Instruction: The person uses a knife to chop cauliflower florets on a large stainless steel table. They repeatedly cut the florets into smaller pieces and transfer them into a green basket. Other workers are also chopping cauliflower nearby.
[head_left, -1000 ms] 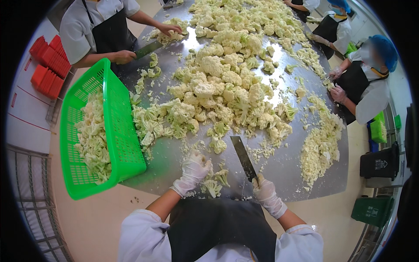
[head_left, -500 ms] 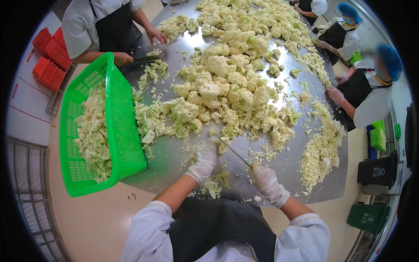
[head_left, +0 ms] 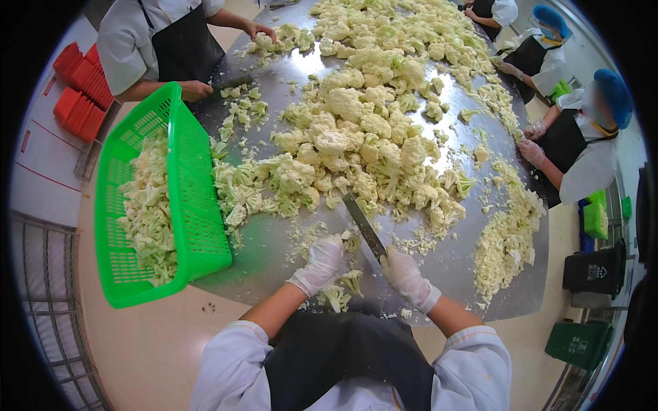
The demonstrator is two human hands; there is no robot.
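Observation:
My right hand (head_left: 409,279), in a clear glove, is closed on the handle of a knife (head_left: 364,226). The blade slants up and left over the metal table, its flat side showing, with the tip by the cauliflower heap (head_left: 370,137). My left hand (head_left: 322,264), gloved too, has its fingers closed round a small cauliflower floret (head_left: 351,241), partly hidden by the fingers. The blade is just right of this floret. Cut florets (head_left: 336,298) lie on the table close to me, between my hands.
A green perforated basket (head_left: 199,212) with cauliflower pieces in it stands at the left table edge. Crumbled cauliflower (head_left: 507,240) is spread along the right edge. A co-worker's hand (head_left: 199,90) holds a knife at the far left; other co-workers stand along the right side.
The knife has swung up and left, turning its flat side into view. My left hand has drawn slightly nearer with the floret. The far-left co-worker's free hand has moved away onto some florets.

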